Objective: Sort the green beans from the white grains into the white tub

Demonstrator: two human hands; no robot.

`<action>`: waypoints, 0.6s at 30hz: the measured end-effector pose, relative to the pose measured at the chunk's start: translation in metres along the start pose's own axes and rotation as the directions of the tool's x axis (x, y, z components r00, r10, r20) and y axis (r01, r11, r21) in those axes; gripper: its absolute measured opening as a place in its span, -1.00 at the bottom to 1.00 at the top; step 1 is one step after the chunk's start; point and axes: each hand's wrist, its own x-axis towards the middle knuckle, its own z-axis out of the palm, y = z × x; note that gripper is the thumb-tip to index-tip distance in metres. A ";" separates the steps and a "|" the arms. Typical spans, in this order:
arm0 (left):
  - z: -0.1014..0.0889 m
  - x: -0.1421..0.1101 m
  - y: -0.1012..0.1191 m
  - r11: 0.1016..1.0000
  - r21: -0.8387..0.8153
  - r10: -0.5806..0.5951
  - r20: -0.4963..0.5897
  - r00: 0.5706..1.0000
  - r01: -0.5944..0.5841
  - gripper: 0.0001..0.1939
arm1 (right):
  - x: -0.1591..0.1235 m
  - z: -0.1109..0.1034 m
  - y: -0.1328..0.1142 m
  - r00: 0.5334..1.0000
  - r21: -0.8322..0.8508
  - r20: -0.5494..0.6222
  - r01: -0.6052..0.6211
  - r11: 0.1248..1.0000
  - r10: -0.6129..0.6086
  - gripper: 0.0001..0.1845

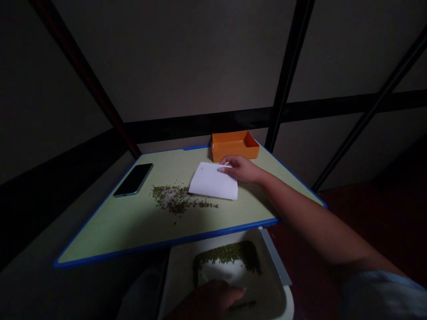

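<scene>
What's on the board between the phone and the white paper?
Loose green grains, with a paler patch among them, lie between the phone and the white paper; the head view shows it.

White paper (214,182) tilts above the table (116,226) beside scattered green grains (173,198), perhaps beans; more line the tray (180,271).

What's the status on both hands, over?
Right hand holding white paper. Left hand at pale tray, grip unclear. Loose green grains on tabletop, beside the paper.

Dim overall; heavy shadows, dark edges.
</scene>
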 end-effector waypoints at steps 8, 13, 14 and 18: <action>-0.003 0.001 0.014 1.000 0.007 0.000 -0.007 1.000 0.000 -0.43 | 0.002 -0.008 0.003 1.000 -0.255 -0.022 -0.022 0.967 0.016 -0.84; -0.012 -0.007 0.029 1.000 -0.006 0.003 0.012 1.000 -0.003 -0.43 | 0.001 0.004 0.007 0.995 -0.206 0.099 0.034 0.978 -0.014 -0.87; -0.012 -0.007 0.030 1.000 -0.001 0.006 0.020 1.000 -0.006 -0.43 | 0.000 0.005 0.008 0.993 -0.194 0.115 0.051 0.980 -0.029 -0.86; -0.006 -0.003 0.024 0.999 -0.039 0.026 0.020 0.999 -0.025 -0.43 | -0.001 0.004 0.007 0.986 -0.151 0.155 0.077 0.986 -0.053 -0.85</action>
